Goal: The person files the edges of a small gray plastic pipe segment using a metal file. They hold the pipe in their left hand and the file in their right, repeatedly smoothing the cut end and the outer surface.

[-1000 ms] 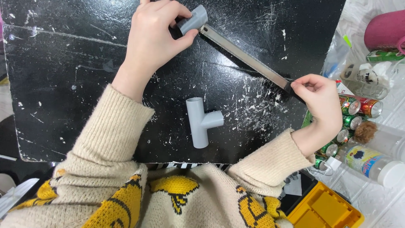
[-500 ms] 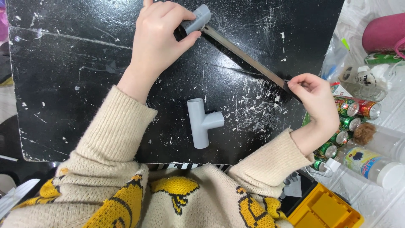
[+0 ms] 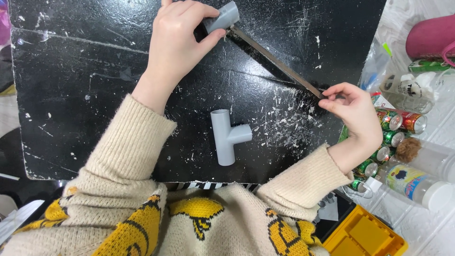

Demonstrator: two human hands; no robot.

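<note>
Right hand [image 3: 353,111] perhaps slightly nearer along file [image 3: 277,61], grip unchanged.

Open board [image 3: 95,95] left of tee fitting [image 3: 227,136]

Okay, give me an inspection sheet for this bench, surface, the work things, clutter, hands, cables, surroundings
Surface: black board, scratched and flecked with white.
Job's things: grey pipe fitting at the far end of a thin metal strip; grey tee fitting lying loose on the board, apart from both hands.
Clutter: drink cans bunched off the board's right edge, clear bottle with white cap, clear plastic cup.
Hands: left hand grips the pipe fitting; right hand pinches the strip's near end.
Cables: nothing seen.
Surroundings: yellow case at lower right, pink bag at upper right, pale floor.
</note>
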